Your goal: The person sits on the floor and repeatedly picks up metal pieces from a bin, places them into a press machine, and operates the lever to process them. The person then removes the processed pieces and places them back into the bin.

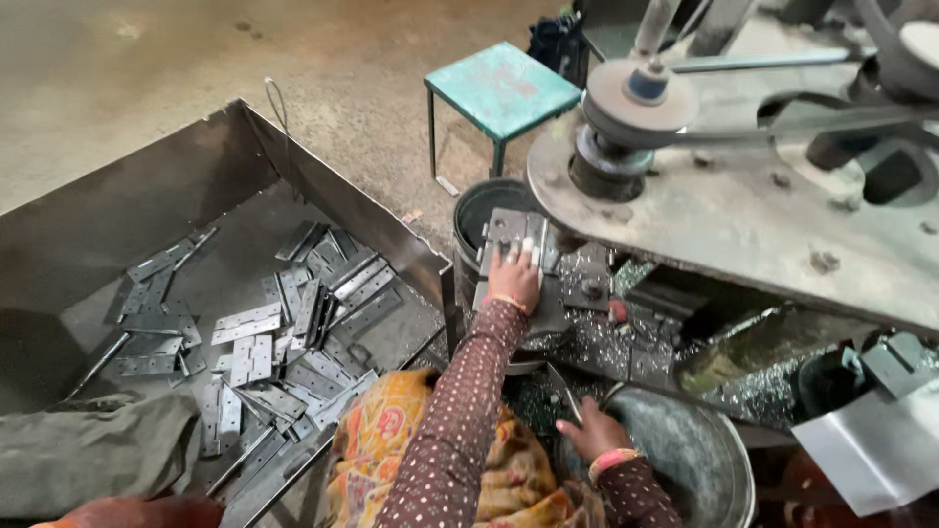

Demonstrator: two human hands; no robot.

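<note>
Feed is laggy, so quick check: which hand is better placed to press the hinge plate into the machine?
Left. The left hand already lies flat on the hinge plate at the machine; the right hand is lower, at the metal tub.

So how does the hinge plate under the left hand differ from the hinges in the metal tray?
The hinge plate is a single piece, lying on the machine bed with the left hand on it; the hinges in the tray are many, loose and untouched. The plate sits square and flat, while the tray hinges lie at mixed angles, some overlapping. Both are grey metal with holes.
</note>
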